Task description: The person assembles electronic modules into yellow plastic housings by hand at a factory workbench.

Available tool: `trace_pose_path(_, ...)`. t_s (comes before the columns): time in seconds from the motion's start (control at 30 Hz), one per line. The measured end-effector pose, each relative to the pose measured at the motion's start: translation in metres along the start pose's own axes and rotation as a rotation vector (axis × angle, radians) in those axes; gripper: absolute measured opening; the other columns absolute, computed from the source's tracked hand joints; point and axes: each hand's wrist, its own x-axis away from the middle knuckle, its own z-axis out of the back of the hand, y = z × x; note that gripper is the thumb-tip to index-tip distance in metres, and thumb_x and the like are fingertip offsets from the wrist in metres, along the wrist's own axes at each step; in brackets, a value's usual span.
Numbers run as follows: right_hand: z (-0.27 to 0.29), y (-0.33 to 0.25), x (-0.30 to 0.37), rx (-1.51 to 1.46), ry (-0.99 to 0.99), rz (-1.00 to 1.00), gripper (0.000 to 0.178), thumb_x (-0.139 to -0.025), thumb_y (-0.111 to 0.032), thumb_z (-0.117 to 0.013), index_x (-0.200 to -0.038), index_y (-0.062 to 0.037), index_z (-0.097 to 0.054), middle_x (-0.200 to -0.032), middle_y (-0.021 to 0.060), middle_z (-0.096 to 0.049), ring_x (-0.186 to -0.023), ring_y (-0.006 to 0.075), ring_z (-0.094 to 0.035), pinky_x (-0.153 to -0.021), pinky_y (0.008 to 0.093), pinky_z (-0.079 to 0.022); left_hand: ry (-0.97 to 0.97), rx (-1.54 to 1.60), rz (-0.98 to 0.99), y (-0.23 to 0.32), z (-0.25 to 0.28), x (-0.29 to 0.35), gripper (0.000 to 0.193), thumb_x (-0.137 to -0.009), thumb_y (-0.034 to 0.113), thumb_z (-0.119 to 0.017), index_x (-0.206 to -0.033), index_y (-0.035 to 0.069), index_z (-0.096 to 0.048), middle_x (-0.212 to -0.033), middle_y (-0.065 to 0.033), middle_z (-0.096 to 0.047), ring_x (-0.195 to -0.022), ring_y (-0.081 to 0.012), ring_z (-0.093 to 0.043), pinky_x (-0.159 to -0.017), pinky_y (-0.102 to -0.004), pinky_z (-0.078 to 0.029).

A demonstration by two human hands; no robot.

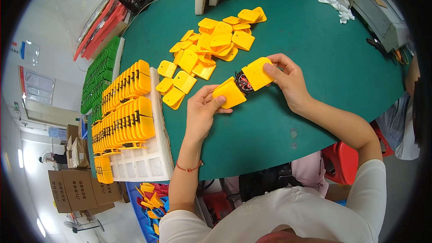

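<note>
Yellow plastic shells point(243, 83) are held over the green table point(315, 54), two halves with a black and red round part point(243, 82) showing in the gap between them. The left hand point(201, 110) closes on the lower half point(230, 93), thumb on top and fingers under it, so that the piece stays tilted toward the other half. The right hand point(288, 78) closes on the upper half point(257, 73), with fingertips pressed on its far edge and thumb below; this grip lets the two halves face each other along one line. Both hands are just above the table surface, not resting on it. Near the left hand, a loose pile of yellow shells point(211, 45) lies on the table, within easy reach. Farther left, a white foam tray point(148, 162) holds rows of yellow pieces point(123, 117) standing on edge in its slots, which keeps them sorted and apart. Beyond the tray is a row of green pieces point(101, 76). Cardboard boxes point(74, 189) stand on the floor at lower left, and a red stool point(344, 162) is under the table edge.
</note>
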Motion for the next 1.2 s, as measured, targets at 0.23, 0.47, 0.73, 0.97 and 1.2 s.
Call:
trace_pose_path(0.23,-0.004,0.0,0.002,0.039,-0.09,0.064,0.026,-0.082,-0.018,-0.061,-0.098,-0.0003,-0.051,-0.086,0.0036,-0.057,-0.076,0.0064,-0.054,-0.065,0.0205,-0.044,0.004,0.012,0.021,0.002,-0.009,0.001,0.029,-0.083,0.009,-0.058,-0.106,-0.007,-0.05,-0.093,-0.0124,-0.061,-0.08,-0.0165,-0.061,-0.065,-0.0273,-0.055)
trace_pose_path(0.47,-0.002,-0.002,0.005,0.081,-0.087,0.059,0.024,-0.082,-0.016,-0.061,-0.096,0.0002,-0.051,-0.086,0.004,-0.057,-0.076,0.0069,-0.055,-0.066,0.0204,-0.045,-0.024,0.048,0.07,0.002,-0.013,0.004,0.029,-0.082,0.008,-0.06,-0.105,-0.007,-0.049,-0.094,-0.0114,-0.061,-0.082,-0.0147,-0.06,-0.071,-0.0243,-0.051)
trace_pose_path(0.73,-0.005,0.008,0.017,0.178,-0.183,0.09,0.019,-0.082,-0.011,-0.061,-0.093,0.0006,-0.051,-0.085,0.0049,-0.058,-0.074,0.0072,-0.055,-0.065,0.0198,-0.045,-0.181,-0.083,0.003,-0.01,-0.015,0.002,0.03,-0.075,0.01,-0.068,-0.099,-0.003,-0.055,-0.089,-0.0065,-0.061,-0.082,-0.0082,-0.055,-0.072,-0.0208,-0.045)
trace_pose_path(0.97,0.0,0.005,0.004,0.235,-0.255,0.0,0.019,-0.082,-0.013,-0.061,-0.089,0.0009,-0.051,-0.081,0.0063,-0.059,-0.068,0.007,-0.056,-0.058,0.019,-0.046,-0.056,-0.095,-0.014,-0.015,-0.015,-0.003,0.031,-0.074,0.012,-0.069,-0.097,-0.005,-0.057,-0.084,-0.0076,-0.063,-0.075,-0.0076,-0.057,-0.066,-0.02,-0.047)
trace_pose_path(1.2,-0.01,0.013,0.009,0.293,-0.277,-0.008,0.02,-0.079,-0.009,-0.063,-0.092,-0.0002,-0.05,-0.086,0.0047,-0.058,-0.076,0.0078,-0.054,-0.069,0.0204,-0.045,-0.035,-0.273,-0.086,-0.011,-0.002,0.008,0.032,-0.071,0.012,-0.071,-0.095,-0.006,-0.057,-0.088,-0.0091,-0.062,-0.079,-0.0112,-0.058,-0.071,-0.0228,-0.047)
